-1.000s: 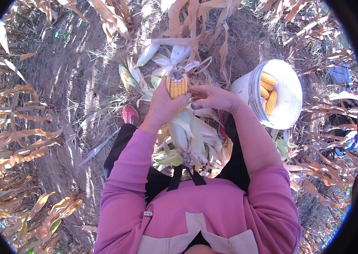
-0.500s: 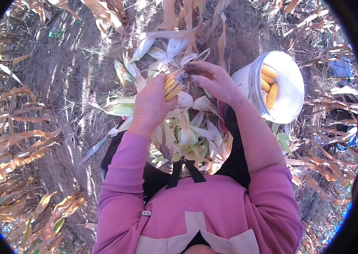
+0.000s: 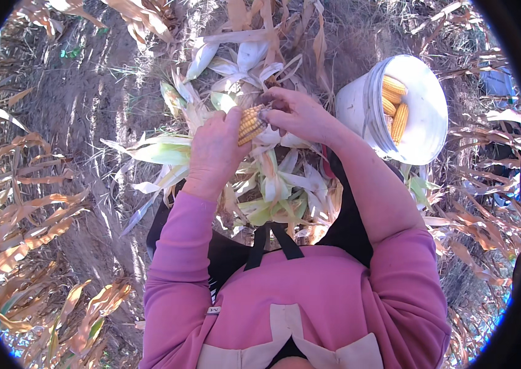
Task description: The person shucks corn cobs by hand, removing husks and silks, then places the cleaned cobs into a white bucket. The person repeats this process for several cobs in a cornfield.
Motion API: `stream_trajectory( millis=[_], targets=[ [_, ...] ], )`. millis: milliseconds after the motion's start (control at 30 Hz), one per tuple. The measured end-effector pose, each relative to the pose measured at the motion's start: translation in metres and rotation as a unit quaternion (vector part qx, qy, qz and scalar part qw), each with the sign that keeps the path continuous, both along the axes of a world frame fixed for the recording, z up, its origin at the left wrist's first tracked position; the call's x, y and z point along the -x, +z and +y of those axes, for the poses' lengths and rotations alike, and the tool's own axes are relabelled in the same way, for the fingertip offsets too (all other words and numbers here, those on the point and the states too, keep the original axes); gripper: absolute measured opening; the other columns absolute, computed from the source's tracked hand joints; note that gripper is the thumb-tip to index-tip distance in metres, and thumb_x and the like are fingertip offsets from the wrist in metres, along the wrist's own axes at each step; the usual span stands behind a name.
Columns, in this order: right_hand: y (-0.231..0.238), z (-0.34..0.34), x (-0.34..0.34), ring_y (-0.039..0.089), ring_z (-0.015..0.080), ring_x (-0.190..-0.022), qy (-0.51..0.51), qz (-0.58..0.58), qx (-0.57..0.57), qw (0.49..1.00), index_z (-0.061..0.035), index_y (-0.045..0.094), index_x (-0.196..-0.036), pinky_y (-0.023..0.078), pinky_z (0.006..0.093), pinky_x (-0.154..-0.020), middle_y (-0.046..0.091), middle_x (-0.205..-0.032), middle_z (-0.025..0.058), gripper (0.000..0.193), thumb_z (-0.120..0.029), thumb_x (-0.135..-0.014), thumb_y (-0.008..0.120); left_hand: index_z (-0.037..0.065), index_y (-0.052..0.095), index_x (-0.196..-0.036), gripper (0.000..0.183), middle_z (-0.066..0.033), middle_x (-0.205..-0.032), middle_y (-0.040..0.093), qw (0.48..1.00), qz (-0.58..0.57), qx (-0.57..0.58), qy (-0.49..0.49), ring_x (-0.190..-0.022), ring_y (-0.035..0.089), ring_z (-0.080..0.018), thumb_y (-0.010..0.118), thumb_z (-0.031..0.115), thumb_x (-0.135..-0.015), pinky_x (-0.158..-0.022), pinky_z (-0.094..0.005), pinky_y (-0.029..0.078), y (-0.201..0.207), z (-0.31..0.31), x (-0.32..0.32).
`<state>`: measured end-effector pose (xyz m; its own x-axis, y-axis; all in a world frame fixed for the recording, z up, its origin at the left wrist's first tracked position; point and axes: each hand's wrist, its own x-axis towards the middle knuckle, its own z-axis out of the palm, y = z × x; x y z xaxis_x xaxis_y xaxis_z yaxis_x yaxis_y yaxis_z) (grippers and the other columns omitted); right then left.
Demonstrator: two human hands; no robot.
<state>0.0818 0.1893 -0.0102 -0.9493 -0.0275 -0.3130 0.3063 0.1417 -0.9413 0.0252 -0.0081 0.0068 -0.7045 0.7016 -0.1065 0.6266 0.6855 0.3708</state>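
My left hand (image 3: 216, 146) is wrapped round a husked ear of yellow corn (image 3: 250, 126), held above the pile of husks between my legs. At the ear's dark, greyish end, my right hand (image 3: 300, 115) has its thumb and fingers closed on the tip. The thumb and fingertips look dirty, and part of the tip is hidden behind them. Pale and green corn husks (image 3: 276, 178) lie under and around both hands.
To the right, a white bucket (image 3: 359, 111) leans with its mouth toward me, holding several yellow ears of corn (image 3: 399, 123). Dry corn stalks and leaves (image 3: 42, 227) line both sides. Bare soil with straw (image 3: 97, 154) runs along the left.
My right fingers have closed in on the ear's dark tip, where they were more spread before. The ear has turned slightly in my left hand. The whole view has shifted a little.
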Motion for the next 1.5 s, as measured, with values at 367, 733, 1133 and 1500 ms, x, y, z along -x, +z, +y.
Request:
stream_trajectory(
  millis=[367, 733, 1133, 1500],
  targets=[
    [-0.005, -0.01, -0.001, 0.064, 0.0145, -0.069, 0.042, -0.049, -0.126, 0.99, 0.0053, 0.054, -0.117, 0.051, 0.0303, -0.065, 0.067, -0.085, 0.0117, 0.037, -0.016, -0.088, 0.057, 0.007, 0.052, -0.118, 0.056, -0.0152, -0.099, 0.06, 0.998, 0.028, 0.035, -0.05, -0.089, 0.063, -0.0345, 0.08, 0.018, -0.07, -0.079, -0.0428, 0.051, -0.01, -0.004, -0.002],
    [0.0, 0.005, 0.007, 0.063, 0.0113, -0.083, 0.01, -0.094, 0.072, 0.993, 0.0015, 0.051, -0.128, 0.051, 0.0264, -0.074, 0.063, -0.103, 0.006, 0.036, -0.007, -0.093, 0.048, 0.006, 0.051, -0.111, 0.049, -0.0161, -0.096, 0.06, 1.0, -0.018, 0.017, 0.016, -0.09, 0.063, -0.0348, 0.078, 0.022, -0.073, -0.078, -0.0452, 0.051, -0.007, -0.006, 0.009],
    [-0.008, 0.002, 0.0, 0.064, 0.0188, -0.086, 0.064, 0.1, -0.062, 0.991, -0.0005, 0.055, -0.121, 0.049, 0.0342, -0.081, 0.068, -0.094, 0.0153, 0.041, -0.015, -0.084, 0.065, 0.003, 0.053, -0.104, 0.052, -0.0209, -0.09, 0.067, 0.975, -0.214, 0.015, 0.054, -0.087, 0.065, -0.0398, 0.077, 0.037, -0.073, -0.074, -0.0482, 0.05, 0.016, -0.002, 0.012],
    [-0.002, -0.007, -0.004, 0.066, 0.0296, -0.089, 0.082, 0.1, -0.178, 0.976, 0.0014, 0.054, -0.115, 0.05, 0.0357, -0.081, 0.067, -0.096, 0.0205, 0.034, -0.015, -0.087, 0.062, 0.002, 0.053, -0.103, 0.052, -0.0219, -0.089, 0.067, 0.975, -0.216, 0.027, 0.04, -0.086, 0.065, -0.0409, 0.077, 0.037, -0.073, -0.073, -0.0485, 0.049, 0.009, -0.005, 0.013]
  ],
)
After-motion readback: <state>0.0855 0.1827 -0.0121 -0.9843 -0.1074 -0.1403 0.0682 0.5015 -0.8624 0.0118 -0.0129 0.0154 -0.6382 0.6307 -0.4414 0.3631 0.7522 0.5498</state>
